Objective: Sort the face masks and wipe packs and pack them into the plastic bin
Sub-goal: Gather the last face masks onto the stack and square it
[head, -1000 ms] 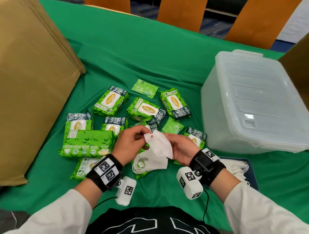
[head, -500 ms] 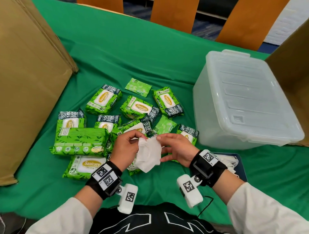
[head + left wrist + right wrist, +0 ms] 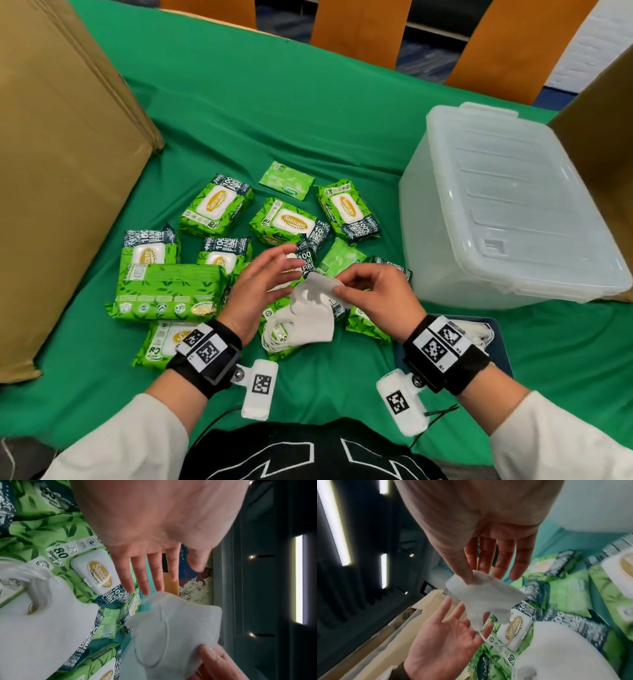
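The right hand [image 3: 376, 298] pinches the upper edge of a soft, white, folded fabric face mask [image 3: 313, 308] between thumb and fingers; in the right wrist view the mask [image 3: 481, 597] hangs from that pinch with a thin elastic ear loop [image 3: 494, 641] trailing below. The left hand [image 3: 263, 291] is spread flat beside it, fingers straight, gripping nothing. A second white mask with bunched loops [image 3: 277, 337] lies under the held one, partly hidden by it. Both wrist views are blurred at the edges, and large white shapes fill their corners. Around the hands lie glossy green plastic wipe packs [image 3: 287, 222] with white flip lids, several overlapping so that their count is unclear, a large flat green multipack [image 3: 168, 291], and thin flat green sachets [image 3: 287, 180]. All rest on the worktop's creased green cloth [image 3: 274, 102]. To the right stands a translucent, ribbed plastic bin [image 3: 507, 205], its lid on; its contents cannot be made out. More white masks on a dark blue tray [image 3: 493, 339] are mostly hidden behind the right wrist. Brown cardboard boxes [image 3: 58, 154] are cut off at both sides.
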Tool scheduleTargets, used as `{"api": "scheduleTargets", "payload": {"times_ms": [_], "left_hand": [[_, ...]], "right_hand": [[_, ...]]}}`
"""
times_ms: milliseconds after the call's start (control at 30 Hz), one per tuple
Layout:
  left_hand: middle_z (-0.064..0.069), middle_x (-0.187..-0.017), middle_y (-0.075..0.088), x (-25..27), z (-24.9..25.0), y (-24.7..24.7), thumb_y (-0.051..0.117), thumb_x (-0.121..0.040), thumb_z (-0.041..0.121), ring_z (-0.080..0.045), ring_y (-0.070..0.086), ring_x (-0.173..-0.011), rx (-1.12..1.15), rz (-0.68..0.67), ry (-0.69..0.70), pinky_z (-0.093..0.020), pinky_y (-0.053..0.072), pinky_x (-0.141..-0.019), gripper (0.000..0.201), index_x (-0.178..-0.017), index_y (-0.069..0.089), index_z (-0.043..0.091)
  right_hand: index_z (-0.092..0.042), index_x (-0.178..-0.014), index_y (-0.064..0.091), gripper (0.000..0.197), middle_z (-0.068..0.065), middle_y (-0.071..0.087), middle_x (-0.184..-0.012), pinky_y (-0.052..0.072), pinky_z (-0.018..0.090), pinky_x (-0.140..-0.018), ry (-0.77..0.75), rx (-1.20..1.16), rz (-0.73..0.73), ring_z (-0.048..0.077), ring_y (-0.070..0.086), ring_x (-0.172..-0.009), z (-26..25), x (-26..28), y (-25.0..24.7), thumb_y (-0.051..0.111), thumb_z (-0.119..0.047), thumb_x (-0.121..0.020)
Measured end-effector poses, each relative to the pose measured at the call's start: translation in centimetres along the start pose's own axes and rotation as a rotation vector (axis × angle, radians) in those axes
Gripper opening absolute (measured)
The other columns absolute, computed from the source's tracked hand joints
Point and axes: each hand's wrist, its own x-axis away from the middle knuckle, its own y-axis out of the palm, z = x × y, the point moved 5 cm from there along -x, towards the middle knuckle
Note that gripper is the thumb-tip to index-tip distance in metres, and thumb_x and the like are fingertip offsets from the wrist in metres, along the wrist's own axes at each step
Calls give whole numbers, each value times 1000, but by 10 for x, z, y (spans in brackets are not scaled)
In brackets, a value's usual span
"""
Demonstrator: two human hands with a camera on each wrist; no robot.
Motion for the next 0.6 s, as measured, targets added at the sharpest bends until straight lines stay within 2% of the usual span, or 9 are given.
{"api": "scheduleTargets", "payload": {"times_ms": [33,100,167,267,333,400,500,600], "left_hand": [[-3,-127,71,0,-1,4,60,-97,36,-19,66,-119,-25,-76,6,-37,52,-99,39,-135,62,25],[-7,-128,70,0,-5,14,71,-88,27,-17,66,-118,-64,-192,-1,-32,53,-100,46,-133,64,18],[-11,-118,74,-2,-14,19,79,-82,14,-17,70,-104,-155,-208,-31,-31,56,-92,40,-121,70,11],[-15,-97,77,-7,-29,10,81,-83,7,-18,70,-83,-333,-114,-36,-39,56,-80,16,-98,76,7],[-14,-90,75,-8,-36,-1,80,-83,3,-21,71,-78,-253,-32,-107,-41,60,-76,11,-92,74,4],[-12,-87,74,-8,-41,-12,81,-83,3,-23,72,-72,-211,16,-151,-37,63,-70,10,-89,73,2],[-11,-84,76,-6,-43,-25,82,-82,5,-23,70,-70,-254,25,-160,-39,62,-74,7,-87,78,3],[-8,-80,76,-4,-49,-35,81,-84,10,-22,70,-70,-264,51,-178,-41,61,-75,1,-83,81,9]], "right_hand": [[-18,-81,78,8,4,76,-78,55,34,-67,-24,39,-19,14,65,-68,-4,1,1,80,-12,-85],[-18,-82,78,7,4,76,-77,53,31,-66,-45,77,-31,10,63,-67,-9,0,1,80,-12,-85],[-14,-83,77,8,10,75,-80,52,30,-67,-25,17,-43,13,63,-68,-9,-3,2,78,-7,-86],[-5,-84,72,7,22,71,-81,56,41,-68,148,-215,-8,26,63,-71,8,-10,0,75,1,-87],[-2,-84,69,7,19,70,-80,59,39,-63,270,-317,38,26,65,-67,26,-14,-1,74,2,-87],[-1,-89,67,6,18,70,-85,61,33,-57,382,-420,78,25,65,-64,48,-16,1,72,2,-88],[2,-100,67,13,17,70,-84,61,31,-54,506,-508,124,22,65,-60,80,-15,12,72,2,-88],[-1,-90,69,5,9,71,-70,59,27,-53,533,-472,136,14,65,-52,100,-16,22,72,3,-88]]}}
